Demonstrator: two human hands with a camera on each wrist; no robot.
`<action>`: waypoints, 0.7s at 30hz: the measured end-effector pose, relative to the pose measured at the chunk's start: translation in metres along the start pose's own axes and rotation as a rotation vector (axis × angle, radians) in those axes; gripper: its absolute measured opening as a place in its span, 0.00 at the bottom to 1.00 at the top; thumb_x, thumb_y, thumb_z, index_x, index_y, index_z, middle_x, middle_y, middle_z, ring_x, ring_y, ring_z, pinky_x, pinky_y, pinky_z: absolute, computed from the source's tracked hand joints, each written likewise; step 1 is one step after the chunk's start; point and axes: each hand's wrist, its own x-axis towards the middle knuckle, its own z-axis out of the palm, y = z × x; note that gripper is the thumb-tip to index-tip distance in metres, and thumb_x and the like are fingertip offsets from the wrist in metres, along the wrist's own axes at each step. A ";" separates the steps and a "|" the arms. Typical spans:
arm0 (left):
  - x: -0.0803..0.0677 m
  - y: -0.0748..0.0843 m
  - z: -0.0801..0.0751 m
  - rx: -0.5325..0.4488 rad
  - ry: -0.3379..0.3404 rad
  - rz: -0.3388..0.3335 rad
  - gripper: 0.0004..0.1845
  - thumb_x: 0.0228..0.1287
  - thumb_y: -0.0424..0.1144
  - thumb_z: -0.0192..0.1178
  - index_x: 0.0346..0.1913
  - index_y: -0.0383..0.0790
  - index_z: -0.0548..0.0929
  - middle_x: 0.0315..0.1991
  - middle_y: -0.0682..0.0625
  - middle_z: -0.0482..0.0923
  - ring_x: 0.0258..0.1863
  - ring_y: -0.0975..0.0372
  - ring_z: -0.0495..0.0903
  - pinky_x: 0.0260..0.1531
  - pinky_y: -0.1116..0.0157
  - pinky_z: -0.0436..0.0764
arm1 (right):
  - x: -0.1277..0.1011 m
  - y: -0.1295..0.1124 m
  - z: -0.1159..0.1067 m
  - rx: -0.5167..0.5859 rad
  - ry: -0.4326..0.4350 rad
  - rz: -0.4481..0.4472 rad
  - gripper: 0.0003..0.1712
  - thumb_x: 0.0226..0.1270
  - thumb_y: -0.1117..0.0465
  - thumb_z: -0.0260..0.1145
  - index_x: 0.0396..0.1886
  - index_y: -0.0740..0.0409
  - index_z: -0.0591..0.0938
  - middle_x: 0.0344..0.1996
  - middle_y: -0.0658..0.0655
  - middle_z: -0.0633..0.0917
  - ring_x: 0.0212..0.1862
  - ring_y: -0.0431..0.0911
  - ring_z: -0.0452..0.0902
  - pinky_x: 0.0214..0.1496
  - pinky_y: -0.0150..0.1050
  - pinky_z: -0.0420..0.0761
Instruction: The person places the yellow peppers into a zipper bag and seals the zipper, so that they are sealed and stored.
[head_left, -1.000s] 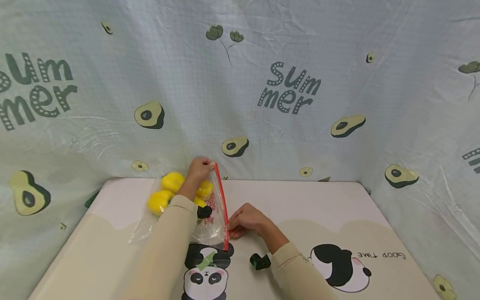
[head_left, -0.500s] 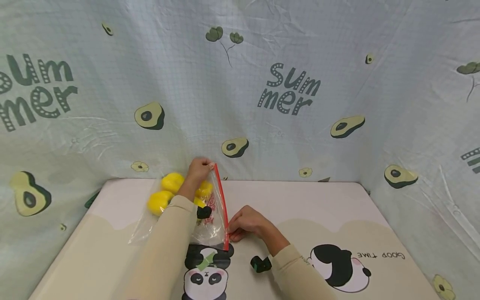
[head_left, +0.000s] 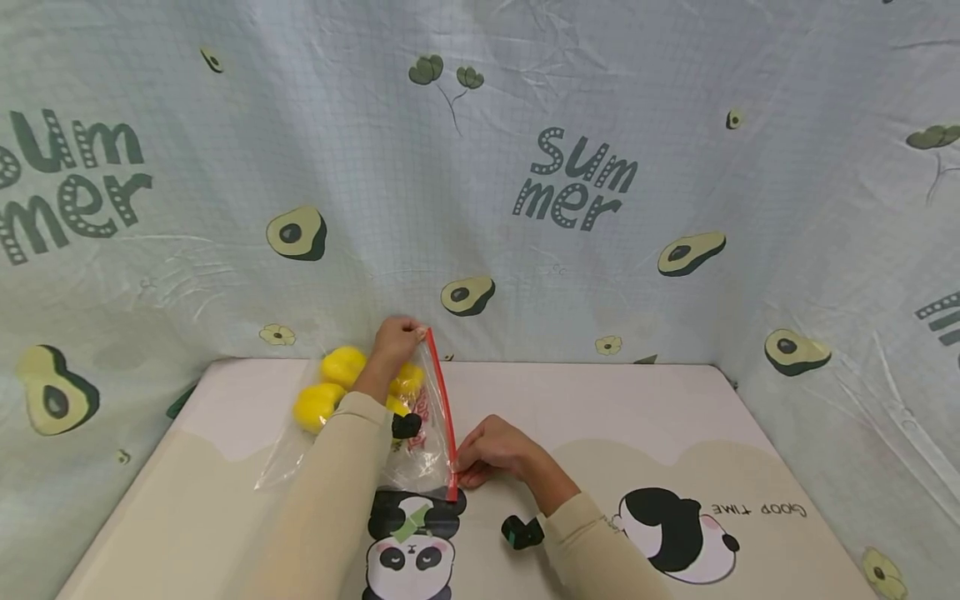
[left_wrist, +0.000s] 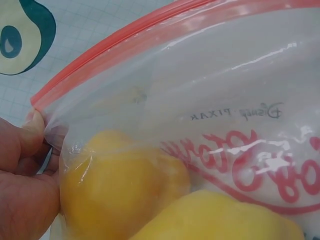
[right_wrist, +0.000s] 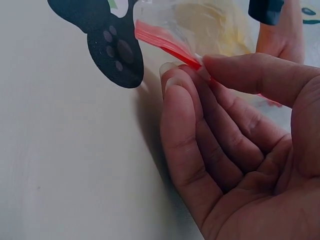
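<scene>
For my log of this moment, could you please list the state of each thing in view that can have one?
Clear plastic zip bag with red seal strip: held up at both ends of the strip, holding yellow fruits.
Red seal strip: whether sealed cannot be told.
Yellow fruits: inside the bag.
Left hand: pinches the strip's far end.
Right hand: pinches the strip's near end.

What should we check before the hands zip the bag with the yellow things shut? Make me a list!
1. Left hand pinches the far corner of the bag: ok.
2. Right hand pinches the near end of the red zip strip: ok.
3. Yellow things sit below the strip, inside the bag: ok.
4. Strip stretched straight between the hands: ok.
5. Strip already pressed together: cannot tell.
6. Small dark object on the table lies apart from the bag: ok.
</scene>
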 end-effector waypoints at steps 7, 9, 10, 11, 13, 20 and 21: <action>-0.001 -0.001 -0.001 0.000 0.003 -0.001 0.13 0.81 0.40 0.53 0.50 0.32 0.82 0.47 0.43 0.76 0.46 0.53 0.73 0.48 0.63 0.75 | 0.000 0.003 0.001 0.003 -0.004 0.015 0.05 0.60 0.66 0.75 0.31 0.66 0.91 0.19 0.55 0.88 0.19 0.41 0.84 0.25 0.32 0.86; -0.002 -0.001 -0.001 -0.002 0.002 -0.003 0.13 0.81 0.39 0.53 0.50 0.32 0.82 0.47 0.42 0.76 0.46 0.53 0.73 0.48 0.63 0.75 | -0.001 0.005 0.002 0.012 -0.011 0.018 0.05 0.59 0.67 0.75 0.31 0.66 0.91 0.18 0.55 0.87 0.19 0.41 0.84 0.25 0.32 0.86; -0.002 -0.001 -0.001 -0.004 0.000 -0.005 0.13 0.81 0.39 0.53 0.50 0.32 0.82 0.48 0.42 0.76 0.46 0.53 0.74 0.48 0.63 0.75 | -0.001 0.005 0.002 0.018 -0.015 0.018 0.04 0.59 0.67 0.74 0.30 0.66 0.91 0.18 0.56 0.87 0.19 0.41 0.84 0.24 0.33 0.86; -0.002 -0.001 0.000 -0.005 0.001 -0.007 0.13 0.81 0.40 0.53 0.51 0.33 0.82 0.48 0.42 0.76 0.46 0.53 0.74 0.48 0.63 0.75 | -0.001 0.005 0.002 0.021 -0.018 0.018 0.04 0.59 0.67 0.74 0.30 0.67 0.91 0.18 0.56 0.87 0.19 0.41 0.84 0.24 0.33 0.86; -0.002 -0.001 0.000 -0.006 0.003 -0.010 0.13 0.81 0.40 0.53 0.51 0.33 0.82 0.49 0.42 0.76 0.47 0.52 0.74 0.49 0.62 0.75 | -0.001 0.005 0.002 0.028 -0.023 0.018 0.04 0.58 0.68 0.74 0.30 0.67 0.90 0.18 0.56 0.87 0.19 0.41 0.84 0.24 0.33 0.86; 0.000 -0.001 -0.001 -0.002 0.010 -0.006 0.13 0.81 0.40 0.54 0.51 0.33 0.82 0.49 0.42 0.76 0.47 0.52 0.74 0.50 0.62 0.76 | -0.004 0.004 0.002 0.012 -0.032 0.027 0.04 0.59 0.68 0.73 0.31 0.67 0.90 0.19 0.56 0.87 0.18 0.42 0.84 0.23 0.33 0.86; 0.000 -0.002 -0.001 -0.004 0.010 -0.007 0.13 0.81 0.40 0.54 0.51 0.33 0.82 0.49 0.42 0.76 0.47 0.52 0.74 0.49 0.62 0.76 | -0.004 0.004 0.002 0.012 -0.036 0.029 0.04 0.59 0.68 0.73 0.31 0.67 0.90 0.19 0.56 0.87 0.19 0.42 0.84 0.23 0.33 0.86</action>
